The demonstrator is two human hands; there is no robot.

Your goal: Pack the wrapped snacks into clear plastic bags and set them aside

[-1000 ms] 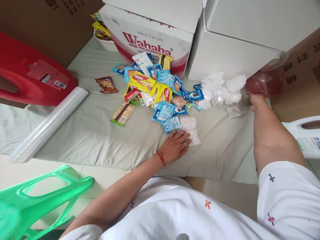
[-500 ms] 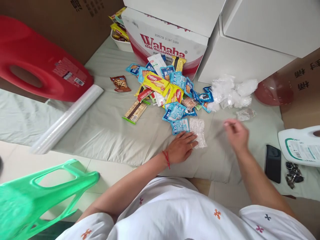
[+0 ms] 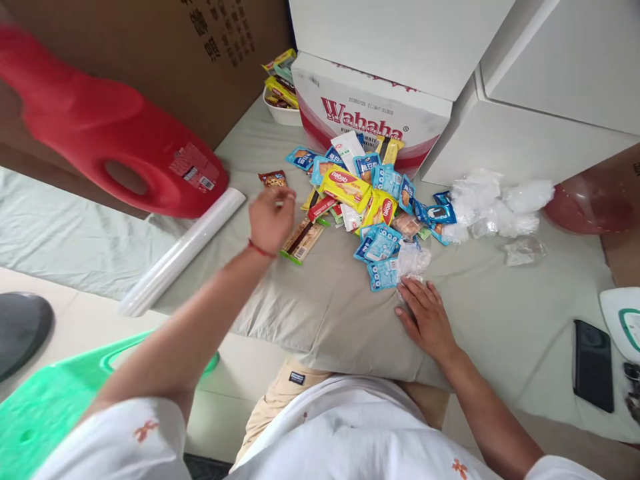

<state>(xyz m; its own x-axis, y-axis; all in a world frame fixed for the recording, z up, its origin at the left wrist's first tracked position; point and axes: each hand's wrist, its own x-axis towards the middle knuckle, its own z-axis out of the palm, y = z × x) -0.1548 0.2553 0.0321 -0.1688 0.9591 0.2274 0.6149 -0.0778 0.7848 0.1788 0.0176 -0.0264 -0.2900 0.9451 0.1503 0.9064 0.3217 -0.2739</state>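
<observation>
Left hand curled, its grip unclear; right hand splayed open, touching crinkled clear plastic

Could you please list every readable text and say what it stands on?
"Wahaha ®": white-and-red cardboard box
"WATE", cut off: same box
"nabati": two yellow plastic packets
"鱼豆", third character unclear: flat blue pouch
Too small or blurred: the box's number code, brown cardboard panel, red plastic jug, white bottle, other packets.
</observation>
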